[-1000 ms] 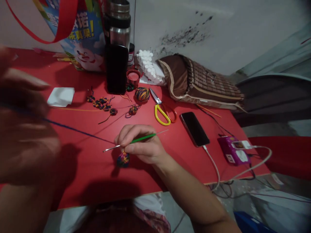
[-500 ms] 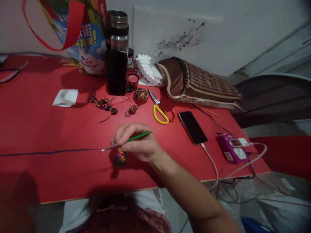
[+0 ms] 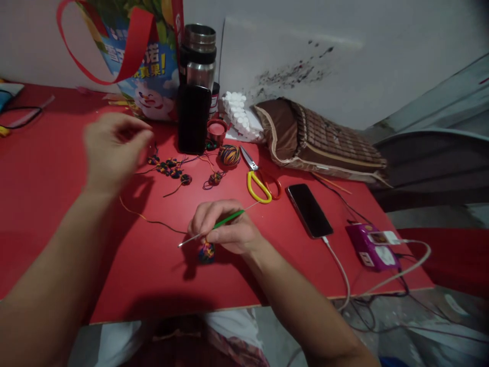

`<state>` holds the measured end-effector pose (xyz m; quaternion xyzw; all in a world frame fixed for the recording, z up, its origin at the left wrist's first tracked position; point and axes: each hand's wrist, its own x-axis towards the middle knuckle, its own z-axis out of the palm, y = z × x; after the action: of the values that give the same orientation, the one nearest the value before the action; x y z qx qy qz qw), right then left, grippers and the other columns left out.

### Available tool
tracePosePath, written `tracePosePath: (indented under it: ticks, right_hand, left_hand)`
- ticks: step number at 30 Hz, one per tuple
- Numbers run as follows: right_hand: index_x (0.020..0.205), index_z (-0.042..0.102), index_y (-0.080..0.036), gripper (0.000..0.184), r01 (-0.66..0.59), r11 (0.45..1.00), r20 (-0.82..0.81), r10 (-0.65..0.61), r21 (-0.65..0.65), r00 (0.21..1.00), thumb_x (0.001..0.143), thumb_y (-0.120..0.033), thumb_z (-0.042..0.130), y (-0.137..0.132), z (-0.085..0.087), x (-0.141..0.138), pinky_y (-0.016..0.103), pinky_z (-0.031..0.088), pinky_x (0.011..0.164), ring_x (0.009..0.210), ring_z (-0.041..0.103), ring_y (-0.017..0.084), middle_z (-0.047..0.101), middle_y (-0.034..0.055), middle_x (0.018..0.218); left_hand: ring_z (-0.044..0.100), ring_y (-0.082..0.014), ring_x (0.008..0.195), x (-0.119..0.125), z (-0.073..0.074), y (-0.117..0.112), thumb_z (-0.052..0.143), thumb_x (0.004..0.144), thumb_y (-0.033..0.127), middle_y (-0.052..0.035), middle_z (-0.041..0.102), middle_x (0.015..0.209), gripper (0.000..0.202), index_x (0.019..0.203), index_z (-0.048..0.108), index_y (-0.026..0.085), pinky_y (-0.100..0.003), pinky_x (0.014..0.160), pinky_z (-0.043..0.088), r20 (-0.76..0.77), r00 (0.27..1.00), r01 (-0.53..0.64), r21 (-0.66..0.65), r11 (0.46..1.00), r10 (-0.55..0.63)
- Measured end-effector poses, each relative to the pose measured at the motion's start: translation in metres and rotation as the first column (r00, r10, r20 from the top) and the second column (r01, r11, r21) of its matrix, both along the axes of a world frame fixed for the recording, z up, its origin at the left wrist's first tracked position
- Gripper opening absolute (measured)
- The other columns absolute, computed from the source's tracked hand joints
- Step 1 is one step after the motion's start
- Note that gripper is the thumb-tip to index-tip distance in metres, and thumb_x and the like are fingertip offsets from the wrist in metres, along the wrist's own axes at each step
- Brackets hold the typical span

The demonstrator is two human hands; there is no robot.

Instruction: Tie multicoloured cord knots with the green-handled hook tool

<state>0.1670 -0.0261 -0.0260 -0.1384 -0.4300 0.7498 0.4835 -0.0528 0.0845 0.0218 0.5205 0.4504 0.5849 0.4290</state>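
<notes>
My right hand (image 3: 227,229) rests on the red table (image 3: 57,224) and grips a green-handled crochet hook (image 3: 225,221) whose metal tip points left. Under its fingers sits a small multicoloured crocheted piece (image 3: 206,252). A thin yarn strand (image 3: 153,221) runs from that piece to the left across the table. My left hand (image 3: 112,150) hovers above the table at the left, blurred, fingers loosely curled; whether it pinches the strand I cannot tell. Several small crocheted pieces (image 3: 171,169) lie just right of it, and a multicoloured yarn ball (image 3: 229,154) sits farther back.
Yellow-handled scissors (image 3: 259,182) and a black phone (image 3: 309,210) on a cable lie right of my hands. A purple box (image 3: 372,248), a brown cushion (image 3: 321,137), a steel flask (image 3: 199,56), an upright dark phone (image 3: 193,119) and a printed bag (image 3: 141,56) stand around the back.
My left hand, out of sight half a second ago, now hovers over the back left of the table. The taut dark strand has gone slack and curved. My right hand stays put.
</notes>
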Motion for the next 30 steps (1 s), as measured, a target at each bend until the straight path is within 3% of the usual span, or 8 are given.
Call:
tracePosePath:
  ticks: [1,3,5,10,15,18,22,30]
  right_hand:
    - [0.082,0.087,-0.025,0.013,-0.007,1.000,0.000,0.007,-0.008,1.000,0.074,-0.025,0.097,0.000,0.000,0.000,0.032,0.060,0.067,0.069,0.072,0.016,0.075,0.0011,0.077]
    - [0.084,0.088,-0.025,0.014,-0.012,1.000,-0.007,0.012,-0.016,1.000,0.074,-0.024,0.097,0.000,0.000,-0.001,0.031,0.059,0.067,0.071,0.072,0.016,0.076,0.0017,0.079]
    - [0.085,0.089,-0.025,0.014,0.004,1.000,-0.027,-0.005,-0.016,1.000,0.074,-0.023,0.097,0.000,0.000,0.000,0.030,0.059,0.068,0.071,0.073,0.015,0.077,0.0021,0.079]
    - [0.086,0.089,-0.024,0.013,0.057,0.998,-0.087,-0.059,-0.021,0.995,0.075,-0.022,0.097,0.003,0.004,0.001,0.027,0.060,0.071,0.070,0.072,0.013,0.077,0.0019,0.079]
    - [0.088,0.089,-0.024,0.014,0.056,0.998,-0.113,-0.058,-0.022,0.992,0.077,-0.020,0.096,0.003,0.006,0.002,0.024,0.060,0.072,0.072,0.073,0.011,0.078,0.0010,0.081]
    - [0.088,0.089,-0.024,0.014,0.078,0.997,-0.110,-0.080,-0.024,0.991,0.077,-0.019,0.096,0.004,0.005,0.003,0.023,0.061,0.074,0.073,0.074,0.010,0.078,0.0002,0.082]
    - [0.087,0.088,-0.024,0.013,0.108,0.994,-0.088,-0.110,-0.027,0.990,0.077,-0.021,0.096,0.004,0.002,0.003,0.023,0.060,0.072,0.075,0.074,0.012,0.078,0.0005,0.082]
    - [0.080,0.086,-0.024,0.017,0.128,0.990,-0.016,-0.129,-0.055,0.991,0.072,-0.029,0.100,0.004,0.000,0.000,0.027,0.058,0.068,0.070,0.072,0.013,0.075,-0.0001,0.076]
  left_hand:
    - [0.058,-0.0194,0.091,0.008,-0.007,0.006,0.082,0.084,0.023,0.0031,0.068,0.080,0.006,0.080,0.079,0.024,-0.034,0.099,0.047,-0.313,0.940,-0.098,0.132,0.986,0.136]
    - [0.060,-0.0233,0.084,0.027,-0.023,0.017,0.084,0.077,0.018,-0.0030,0.071,0.078,0.007,0.074,0.081,0.022,-0.038,0.092,0.046,-0.551,0.832,0.004,0.121,0.993,0.064]
    - [0.066,-0.0297,0.088,0.044,-0.036,0.024,0.069,0.087,0.018,-0.0107,0.075,0.087,0.017,0.078,0.082,0.020,-0.042,0.086,0.048,-0.850,0.525,0.082,0.097,0.992,0.040]
    - [0.068,-0.0411,0.105,0.058,-0.048,0.027,0.053,0.087,0.009,-0.0231,0.075,0.098,0.029,0.084,0.082,0.012,-0.051,0.088,0.049,-0.969,0.246,0.124,0.045,0.991,0.013]
    - [0.064,-0.0420,0.119,0.058,-0.044,0.022,0.043,0.097,0.009,-0.0243,0.075,0.114,0.038,0.094,0.081,0.013,-0.051,0.092,0.048,-0.996,0.086,0.148,0.045,0.988,0.033]
    - [0.064,-0.0412,0.121,0.057,-0.045,0.020,0.041,0.098,0.009,-0.0244,0.073,0.120,0.036,0.101,0.077,0.013,-0.051,0.094,0.048,-0.997,0.060,0.139,0.063,0.988,0.055]
    - [0.063,-0.0381,0.121,0.048,-0.040,0.019,0.047,0.099,0.011,-0.0221,0.069,0.124,0.025,0.107,0.070,0.012,-0.048,0.100,0.048,-0.979,0.174,0.042,0.111,0.993,0.102]
    - [0.071,-0.0244,0.098,0.028,0.002,0.003,0.050,0.102,0.016,-0.0092,0.076,0.104,0.018,0.112,0.066,0.016,-0.035,0.089,0.052,-0.908,0.368,-0.047,0.198,0.979,0.201]
